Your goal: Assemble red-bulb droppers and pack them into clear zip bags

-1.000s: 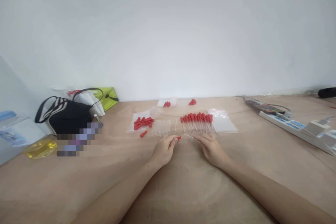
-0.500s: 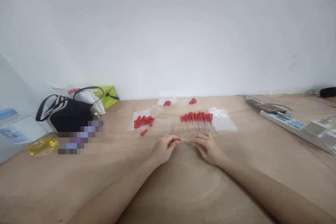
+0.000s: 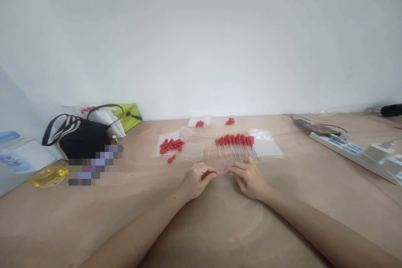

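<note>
My left hand (image 3: 197,180) pinches a small red rubber bulb (image 3: 211,172). From the bulb a thin clear tube (image 3: 221,172) runs right to my right hand (image 3: 246,178), whose fingers are closed on its far end. Beyond my right hand lies a row of clear tubes topped with red bulbs (image 3: 235,140). Bare clear tubes (image 3: 192,152) lie side by side beyond my left hand, with a lone tube (image 3: 209,150) to their right. Loose red bulbs (image 3: 171,145) are piled on a plastic bag (image 3: 156,150), and a single bulb (image 3: 171,158) lies in front.
Small clusters of red bulbs (image 3: 199,124) lie near the wall. Plastic bags (image 3: 268,146) lie right of the row. At the right are a white power strip (image 3: 348,150) and a phone (image 3: 323,129). A black bag (image 3: 83,140) and a yellow bottle (image 3: 50,176) stand left.
Both hands have come slightly nearer to me with the bulb and tube. More of the red bulb shows at my left fingertips, and the tube is more level.
</note>
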`<state>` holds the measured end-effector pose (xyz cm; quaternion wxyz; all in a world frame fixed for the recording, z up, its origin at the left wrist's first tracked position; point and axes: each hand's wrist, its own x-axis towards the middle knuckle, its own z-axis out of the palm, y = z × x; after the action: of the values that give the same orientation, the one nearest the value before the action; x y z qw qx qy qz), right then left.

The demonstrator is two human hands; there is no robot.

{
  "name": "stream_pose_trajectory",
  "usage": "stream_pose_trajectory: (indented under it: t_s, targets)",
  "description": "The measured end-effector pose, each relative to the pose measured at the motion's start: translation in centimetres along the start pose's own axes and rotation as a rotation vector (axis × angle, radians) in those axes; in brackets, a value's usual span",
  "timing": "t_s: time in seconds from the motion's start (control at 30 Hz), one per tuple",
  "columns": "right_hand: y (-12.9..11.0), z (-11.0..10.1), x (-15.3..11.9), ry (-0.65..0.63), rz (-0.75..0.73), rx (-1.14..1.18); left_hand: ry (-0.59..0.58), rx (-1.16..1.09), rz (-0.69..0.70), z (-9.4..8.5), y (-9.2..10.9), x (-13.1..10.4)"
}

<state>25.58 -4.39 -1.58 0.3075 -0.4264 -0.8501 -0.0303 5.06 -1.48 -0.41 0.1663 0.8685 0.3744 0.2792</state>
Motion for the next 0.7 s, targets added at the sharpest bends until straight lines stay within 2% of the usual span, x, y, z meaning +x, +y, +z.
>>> stream_pose_trajectory:
  t_s: [0.2,0.47,0.6,0.7]
  targets:
    - [-0.4,0.3,-0.1,0.006,0.005,0.032,-0.013,0.022,0.138,0.3,-0.2,-0.2]
    - [-0.9,0.8,0.1,-0.027,0.033,0.114,-0.037,0.039,0.142,0.4,-0.4,-0.1]
    - [-1.2,0.2,0.7,-0.035,0.001,-0.035,-0.048,0.075,0.146,-0.5,-0.5,0.5]
    - [-1.3,-0.2,1.5,-0.064,0.006,-0.143,-0.023,0.156,0.125,-1.7,-0.8,0.8]
